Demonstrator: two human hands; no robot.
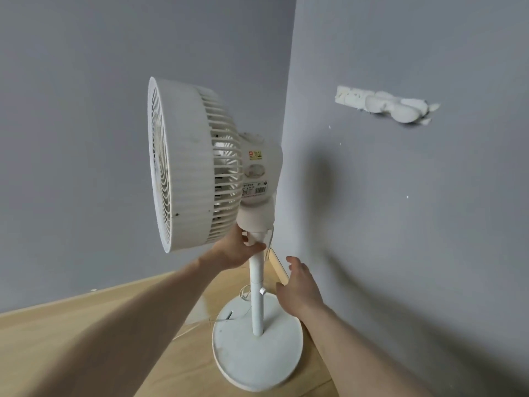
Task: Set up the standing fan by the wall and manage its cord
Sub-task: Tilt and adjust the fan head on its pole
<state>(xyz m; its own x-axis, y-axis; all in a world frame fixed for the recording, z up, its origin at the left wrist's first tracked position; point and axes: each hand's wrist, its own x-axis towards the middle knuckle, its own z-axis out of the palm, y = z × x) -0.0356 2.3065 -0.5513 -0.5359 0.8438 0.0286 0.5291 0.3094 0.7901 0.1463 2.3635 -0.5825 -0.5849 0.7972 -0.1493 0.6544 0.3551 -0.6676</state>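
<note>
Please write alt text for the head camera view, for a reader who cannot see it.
A person's left hand grips the neck of a white standing fan in a corner of grey walls, while the open right hand hovers beside the pole. The fan's round base sits on a wooden floor, with a thin cord trailing from it.

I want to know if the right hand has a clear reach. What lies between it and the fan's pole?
In the head view, nothing blocks it: only bare floor shows between the open right hand and the pole.

Wood floor (86,339) carries fan's round white base (257,359) (thin cord (200,325) trailing beside it).
</note>
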